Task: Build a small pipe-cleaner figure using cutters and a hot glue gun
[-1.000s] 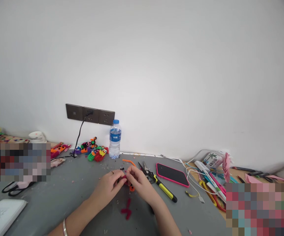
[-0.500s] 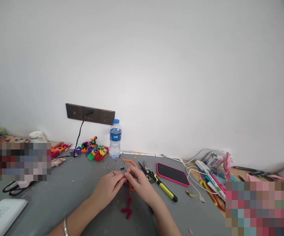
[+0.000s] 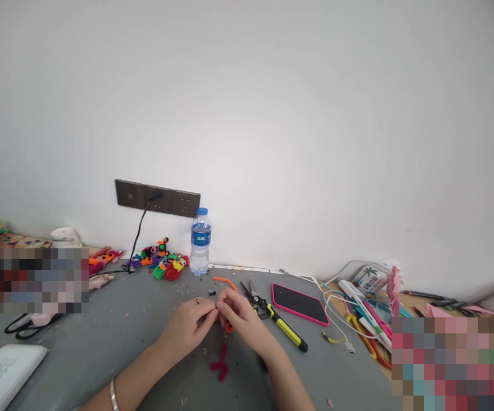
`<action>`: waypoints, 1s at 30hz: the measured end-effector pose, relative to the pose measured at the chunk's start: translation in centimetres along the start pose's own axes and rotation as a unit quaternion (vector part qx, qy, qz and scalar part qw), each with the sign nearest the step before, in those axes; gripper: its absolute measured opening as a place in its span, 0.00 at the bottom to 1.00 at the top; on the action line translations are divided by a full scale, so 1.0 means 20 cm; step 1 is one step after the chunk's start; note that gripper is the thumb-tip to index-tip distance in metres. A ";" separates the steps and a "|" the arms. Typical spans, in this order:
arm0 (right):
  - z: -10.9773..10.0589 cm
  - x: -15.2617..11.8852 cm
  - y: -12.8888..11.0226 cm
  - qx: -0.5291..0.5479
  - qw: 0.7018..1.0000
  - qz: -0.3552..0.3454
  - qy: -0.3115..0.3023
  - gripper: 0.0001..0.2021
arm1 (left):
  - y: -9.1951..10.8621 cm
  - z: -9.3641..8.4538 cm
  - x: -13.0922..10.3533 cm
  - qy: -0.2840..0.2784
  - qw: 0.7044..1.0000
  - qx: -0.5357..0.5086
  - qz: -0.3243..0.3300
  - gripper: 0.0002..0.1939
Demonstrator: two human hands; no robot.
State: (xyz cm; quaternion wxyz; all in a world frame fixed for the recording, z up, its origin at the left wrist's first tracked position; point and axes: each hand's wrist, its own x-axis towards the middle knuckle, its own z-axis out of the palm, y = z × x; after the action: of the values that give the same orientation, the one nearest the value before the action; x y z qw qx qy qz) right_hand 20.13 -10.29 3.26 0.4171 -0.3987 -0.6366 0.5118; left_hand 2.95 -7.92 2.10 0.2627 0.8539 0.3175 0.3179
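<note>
My left hand and my right hand meet at the fingertips over the grey desk, both closed in a pinch. Between them is a small pipe cleaner piece, mostly hidden by the fingers; an orange part of it shows under my right hand. Just below my hands is a dark red forked pipe cleaner; whether it joins the held piece I cannot tell. Beyond my fingers lies an orange pipe cleaner. Pruning shears with yellow and black handles lie right of my right hand, blades apart.
A water bottle stands by the wall beside colourful pipe cleaner figures. A pink-edged phone lies to the right, near a white cable and cluttered tools. A white box sits front left. Small scraps dot the desk.
My fingertips have shifted only slightly, still pinched together; the red bit seen between them before is now less visible. Everything on the desk stays in place.
</note>
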 end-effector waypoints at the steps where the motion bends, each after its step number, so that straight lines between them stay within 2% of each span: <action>1: 0.00 0.00 0.00 0.008 1.000 0.001 -0.002 0.17 | 0.00 0.00 0.00 -0.002 1.000 0.002 0.005 0.16; 8: -0.02 0.01 0.05 0.057 0.998 0.010 -0.025 0.17 | 0.01 0.02 -0.02 -0.020 1.000 -0.009 0.011 0.17; 18: -0.03 0.00 0.03 0.070 0.997 0.010 -0.037 0.16 | 0.01 0.02 -0.02 -0.006 0.997 0.016 0.076 0.15; 25: -0.01 0.01 0.00 0.077 0.997 -0.015 -0.001 0.15 | 0.01 0.03 -0.03 0.027 0.999 0.033 0.010 0.16; 30: -0.01 0.01 -0.01 0.072 0.997 -0.017 0.008 0.15 | 0.01 0.02 -0.03 0.045 0.998 0.052 0.013 0.16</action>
State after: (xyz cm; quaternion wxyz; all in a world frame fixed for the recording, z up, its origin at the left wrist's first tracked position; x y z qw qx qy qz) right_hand 20.27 -10.11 3.52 0.4583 -0.3605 -0.6012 0.5464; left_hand 3.02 -8.52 1.70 0.1990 0.8554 0.3339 0.3424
